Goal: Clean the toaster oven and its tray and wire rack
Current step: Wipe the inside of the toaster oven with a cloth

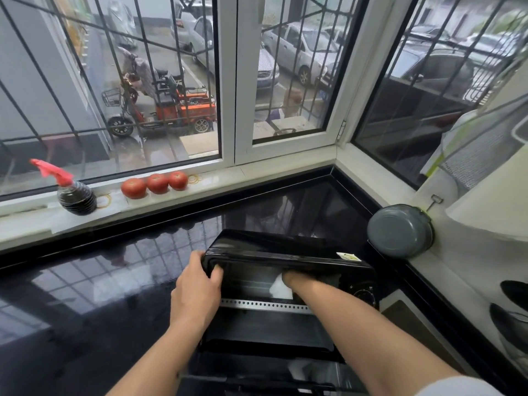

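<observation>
A dark spray bottle (76,195) with a red trigger head is set on the pale windowsill (217,180) at the left; three red tomatoes (155,183) are lined up further right on the same sill, each touching the next; yellow rubber bands (195,178) are seen just beside the last tomato; a grey lidded pot (400,230) is placed at the right end of the glossy black desk (85,281); parked cars (303,52) and an orange tricycle (183,110) are seen through the barred window.
</observation>
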